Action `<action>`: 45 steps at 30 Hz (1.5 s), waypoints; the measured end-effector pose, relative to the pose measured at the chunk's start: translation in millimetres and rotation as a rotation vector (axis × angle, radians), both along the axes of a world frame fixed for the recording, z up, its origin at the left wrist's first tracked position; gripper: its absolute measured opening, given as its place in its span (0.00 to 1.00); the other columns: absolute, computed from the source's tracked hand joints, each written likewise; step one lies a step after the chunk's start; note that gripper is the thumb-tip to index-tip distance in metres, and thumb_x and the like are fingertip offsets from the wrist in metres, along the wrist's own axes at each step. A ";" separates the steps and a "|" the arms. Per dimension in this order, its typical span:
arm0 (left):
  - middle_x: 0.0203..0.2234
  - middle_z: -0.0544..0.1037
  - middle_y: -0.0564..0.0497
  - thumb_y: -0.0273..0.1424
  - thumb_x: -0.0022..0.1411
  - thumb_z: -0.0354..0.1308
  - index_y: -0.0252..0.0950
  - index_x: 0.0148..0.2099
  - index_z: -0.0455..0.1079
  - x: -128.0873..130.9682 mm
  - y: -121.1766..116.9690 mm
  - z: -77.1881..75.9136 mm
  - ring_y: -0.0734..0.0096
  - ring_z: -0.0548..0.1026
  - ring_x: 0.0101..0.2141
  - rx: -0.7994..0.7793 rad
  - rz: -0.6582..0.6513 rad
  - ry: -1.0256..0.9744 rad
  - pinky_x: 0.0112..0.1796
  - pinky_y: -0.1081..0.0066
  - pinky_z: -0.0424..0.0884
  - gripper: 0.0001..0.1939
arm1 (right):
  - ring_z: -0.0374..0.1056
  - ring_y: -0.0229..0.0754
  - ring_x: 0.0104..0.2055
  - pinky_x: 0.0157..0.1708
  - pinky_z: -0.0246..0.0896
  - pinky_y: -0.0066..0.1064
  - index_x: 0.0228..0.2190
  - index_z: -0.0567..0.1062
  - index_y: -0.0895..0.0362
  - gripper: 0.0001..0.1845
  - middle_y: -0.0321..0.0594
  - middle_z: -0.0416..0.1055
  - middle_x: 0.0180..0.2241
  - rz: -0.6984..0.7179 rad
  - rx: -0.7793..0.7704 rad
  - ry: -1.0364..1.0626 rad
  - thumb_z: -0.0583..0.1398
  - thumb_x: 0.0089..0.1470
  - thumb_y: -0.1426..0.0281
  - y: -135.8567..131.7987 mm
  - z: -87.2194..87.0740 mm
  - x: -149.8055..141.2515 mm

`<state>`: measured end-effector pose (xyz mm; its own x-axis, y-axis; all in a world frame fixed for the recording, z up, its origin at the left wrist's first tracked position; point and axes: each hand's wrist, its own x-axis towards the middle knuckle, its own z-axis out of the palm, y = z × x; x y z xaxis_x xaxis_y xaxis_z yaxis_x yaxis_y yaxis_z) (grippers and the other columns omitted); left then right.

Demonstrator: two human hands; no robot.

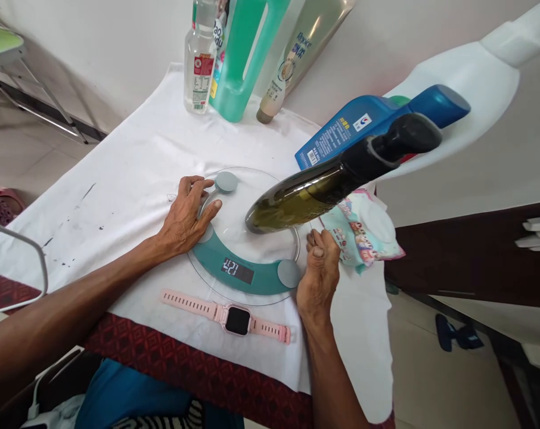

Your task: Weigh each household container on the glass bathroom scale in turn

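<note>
A round glass scale (261, 281) with a teal band and lit digits on its display lies on the white cloth. On its glass stands a dark green pump bottle (301, 199) with a black top, leaning to the right in my view. My left hand (187, 217) rests at the scale's left rim, fingers apart and holding nothing. By the right rim my right hand (319, 271) is closed with its fingers curled, and nothing shows in it. A pink smartwatch (238, 320) lies face up along the scale's near edge.
Along the wall stand a clear bottle (199, 65), a green handled jug (234, 71), a Rejoice bottle (292, 53), a blue bottle (341, 134) and a large white bottle (466, 89). A wipes pack (363, 229) lies right of the scale. A folding stool (24, 65) stands far left.
</note>
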<state>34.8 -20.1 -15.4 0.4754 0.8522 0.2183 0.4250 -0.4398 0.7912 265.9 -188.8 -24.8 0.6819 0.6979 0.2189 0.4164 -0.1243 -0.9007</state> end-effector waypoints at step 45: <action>0.61 0.66 0.40 0.49 0.73 0.51 0.39 0.63 0.66 -1.1 0.0 9.3 0.58 0.78 0.48 -0.037 0.028 0.021 0.56 0.45 0.77 0.25 | 0.78 0.56 0.51 0.56 0.68 0.57 0.55 0.74 0.60 0.35 0.56 0.79 0.52 -0.113 0.083 0.073 0.55 0.64 0.43 -1.3 4.5 6.6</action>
<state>33.6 -20.2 -6.2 0.4552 0.8727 0.1766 0.4537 -0.3980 0.7973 272.5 -190.2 -20.3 0.7714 0.5974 0.2192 0.3368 -0.0911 -0.9372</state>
